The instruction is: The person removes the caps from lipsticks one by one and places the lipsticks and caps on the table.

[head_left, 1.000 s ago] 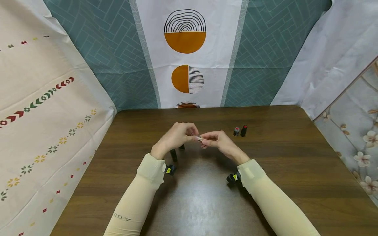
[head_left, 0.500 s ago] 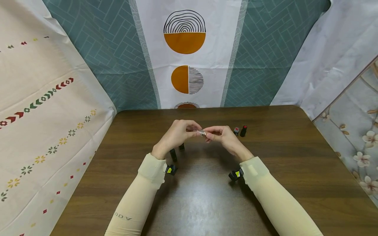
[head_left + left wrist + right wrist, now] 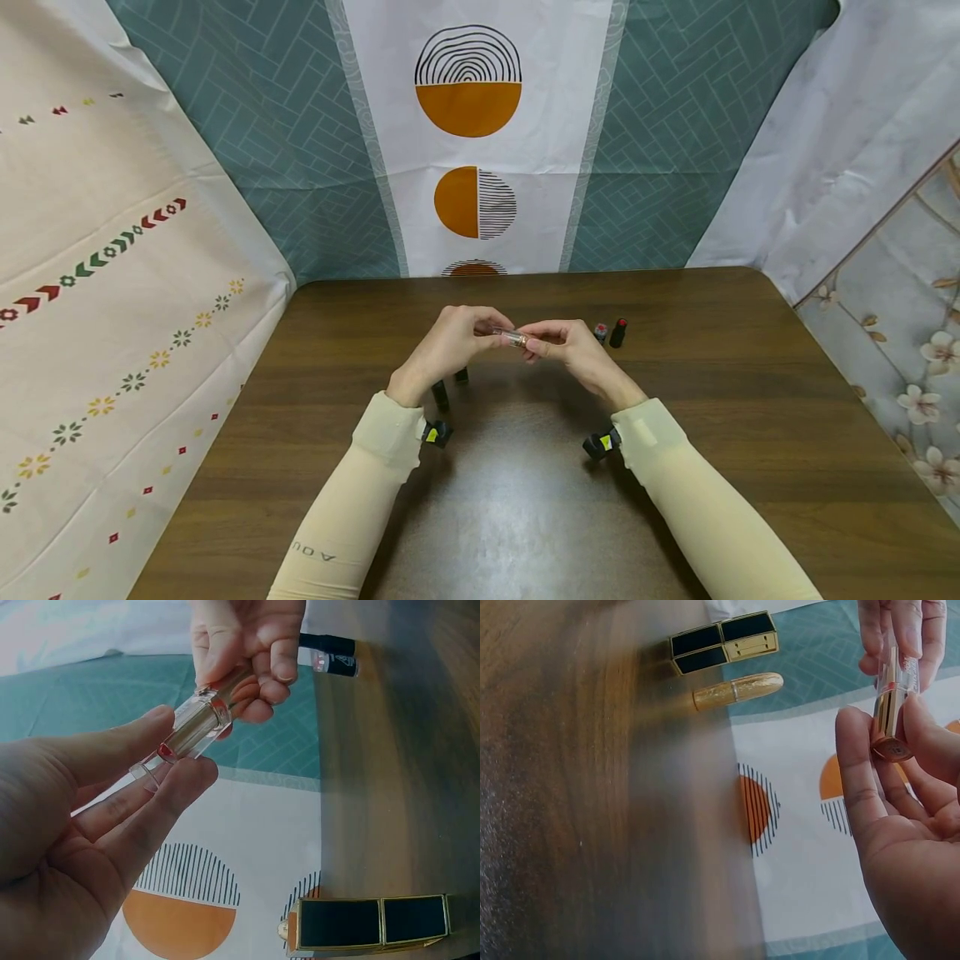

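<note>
Lipstick [image 3: 196, 729] in a shiny gold tube, its red tip showing through a clear plastic cover [image 3: 177, 745], is held above the brown wood-grain worktop [image 3: 480, 475], between the two hands. The left hand [image 3: 447, 346] pinches the cover between thumb and fingers; the right hand [image 3: 576, 354] grasps the gold base [image 3: 889, 744] in the same way. The cover surrounds the red tip and the slim inner tube; whether it is fully seated cannot be told.

The step in hand looks to be working the cover along the tube. To do it well, keep both parts on one straight line, since a tilt would likely smear the red tip against the clear wall. Light, even finger pressure should suffice, and the base is best not twisted, in case that moves the tip.

Below the left forearm's side, a black rectangular gold-edged case [image 3: 724, 643] and a rounded gold tube [image 3: 739, 691] stand upright on the worktop. Beyond the right hand stand a black red-topped tube [image 3: 618, 332] and a short clear-topped one [image 3: 601, 332]; elbow room matters there.
</note>
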Tool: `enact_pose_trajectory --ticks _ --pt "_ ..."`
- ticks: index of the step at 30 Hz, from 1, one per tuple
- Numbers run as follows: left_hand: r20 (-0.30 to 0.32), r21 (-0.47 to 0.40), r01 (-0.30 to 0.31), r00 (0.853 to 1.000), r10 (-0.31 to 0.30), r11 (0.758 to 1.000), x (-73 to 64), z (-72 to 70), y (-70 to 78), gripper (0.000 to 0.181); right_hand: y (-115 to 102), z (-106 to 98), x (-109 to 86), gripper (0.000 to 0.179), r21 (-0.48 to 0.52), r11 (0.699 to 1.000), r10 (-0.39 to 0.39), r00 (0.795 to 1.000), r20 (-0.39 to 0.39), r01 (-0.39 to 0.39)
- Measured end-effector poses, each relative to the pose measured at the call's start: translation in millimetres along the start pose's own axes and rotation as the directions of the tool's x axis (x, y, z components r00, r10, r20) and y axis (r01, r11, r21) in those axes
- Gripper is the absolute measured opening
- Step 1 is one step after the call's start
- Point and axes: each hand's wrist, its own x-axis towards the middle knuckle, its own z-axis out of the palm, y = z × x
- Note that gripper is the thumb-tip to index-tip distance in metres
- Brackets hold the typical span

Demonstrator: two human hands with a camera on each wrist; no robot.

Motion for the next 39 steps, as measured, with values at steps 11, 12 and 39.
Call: enact_pose_trajectory --ticks 11,12,39 --pt "-0.042 0.021 0.032 0.999 -0.031 0.999 -2.3 -4.0 -3.8 0.017 3 -10 -5.3 0.029 -0.042 0.998 0.039 0.998 -0.057 -0.041" --pt "-0.04 0.019 0.032 0.999 -0.031 0.999 -2.2 -4.0 -4.3 0.017 3 -11 -5.8 0.029 -0.038 0.998 0.04 0.998 -0.054 -0.042" --pt "-0.044 0.004 -0.01 0.999 0.01 1.0 -1.3 2.7 -3.3 0.019 12 -18 -12.4 0.028 -0.073 0.995 0.07 0.997 0.037 -0.067"
